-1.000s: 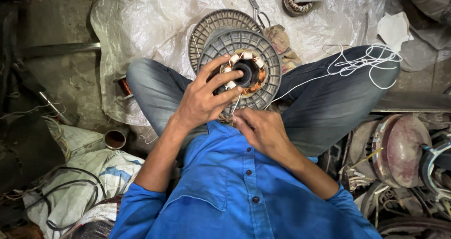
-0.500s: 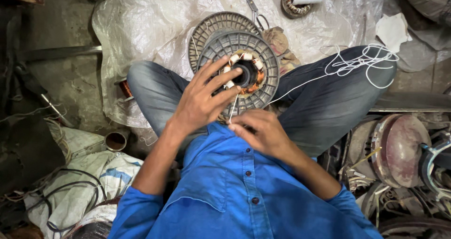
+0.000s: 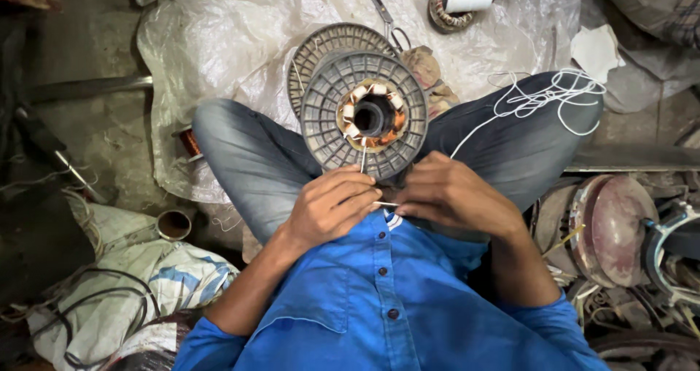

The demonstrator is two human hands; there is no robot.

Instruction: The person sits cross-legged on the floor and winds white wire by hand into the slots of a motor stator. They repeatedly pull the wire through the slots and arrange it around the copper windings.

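Grey ribbed fan motor housing (image 3: 328,119) with copper-wound stator (image 3: 372,116) at its centre, propped in the seated person's lap. Left hand (image 3: 332,207) and right hand (image 3: 448,192), just below the housing, both pinched closed on a thin white cord (image 3: 363,156) running up to the stator. Loose cord tangle (image 3: 547,97) right of housing, on the knee.
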